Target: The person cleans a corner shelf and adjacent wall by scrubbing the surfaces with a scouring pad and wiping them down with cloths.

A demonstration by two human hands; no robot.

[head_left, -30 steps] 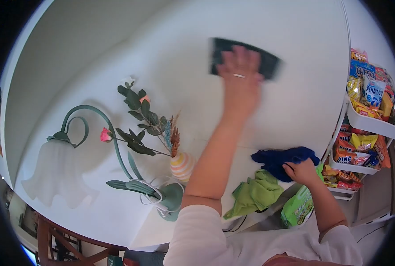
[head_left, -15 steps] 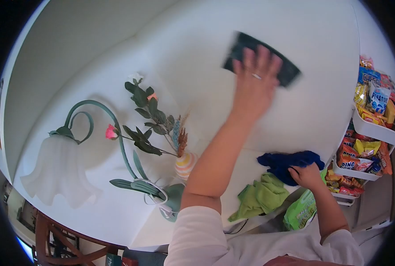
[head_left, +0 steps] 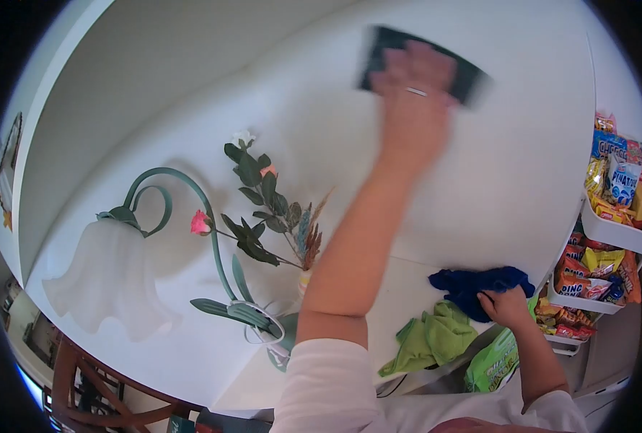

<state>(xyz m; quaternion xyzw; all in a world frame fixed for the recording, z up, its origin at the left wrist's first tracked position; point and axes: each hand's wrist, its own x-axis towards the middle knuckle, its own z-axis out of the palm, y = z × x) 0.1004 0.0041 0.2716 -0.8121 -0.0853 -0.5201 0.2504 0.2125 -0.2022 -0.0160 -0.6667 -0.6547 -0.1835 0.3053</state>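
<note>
My left hand (head_left: 415, 101) is spread flat over a dark folded cloth (head_left: 386, 47), pressing it against the white wall (head_left: 508, 166). Both are blurred by motion. A ring shows on one finger. Lower right, my right hand (head_left: 507, 307) rests closed on a bunched navy-blue cloth (head_left: 472, 289) at the edge of a white surface. Beside that cloth lies a crumpled lime-green cloth (head_left: 433, 339). Just below my right hand is a bright green package (head_left: 494, 361), partly hidden by my forearm.
Left of my left arm stand a flower-shaped lamp (head_left: 112, 281) with a green curved stem and a vase of flowers and leaves (head_left: 252, 173), its vase mostly hidden. Tiered white bins (head_left: 617, 232) of snack packets stand at right. A brown wooden chair (head_left: 94, 386) is lower left.
My left hand has moved the dark cloth upward along the wall. My right hand stays on the blue cloth. The whole view has shifted slightly.
</note>
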